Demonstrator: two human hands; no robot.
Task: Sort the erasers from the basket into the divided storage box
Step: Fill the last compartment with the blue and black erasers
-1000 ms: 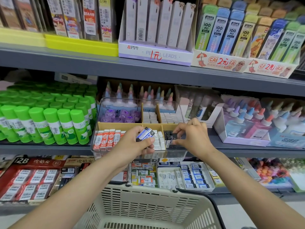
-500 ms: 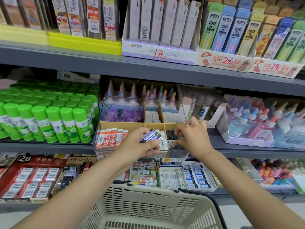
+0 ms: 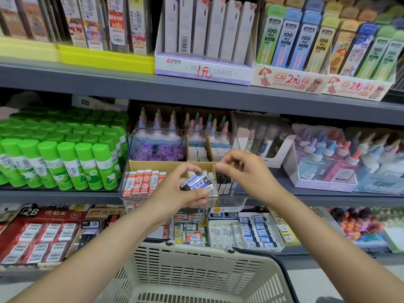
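Observation:
A clear divided storage box (image 3: 231, 201) sits on the middle shelf. Red-sleeved erasers (image 3: 140, 184) fill its front left compartment, black erasers (image 3: 224, 182) stand in the front right one, and white erasers (image 3: 200, 153) and purple ones (image 3: 159, 152) lie in the back. My left hand (image 3: 179, 193) holds a small stack of blue-and-white sleeved erasers (image 3: 197, 182) over the front middle compartment. My right hand (image 3: 242, 171) hovers above the black erasers with fingers loosely curled and nothing in them. The beige slotted basket (image 3: 196, 272) hangs below; its contents are out of sight.
Green glue sticks (image 3: 65, 154) crowd the shelf left of the box. Glue bottles in display boxes (image 3: 328, 162) stand to its right. Pencil lead packs (image 3: 205, 40) line the upper shelf. Boxed erasers (image 3: 240, 230) lie on the lower shelf behind the basket.
My right hand has lifted up out of the black eraser compartment and holds nothing. My left hand keeps its grip on the blue-and-white erasers in about the same place.

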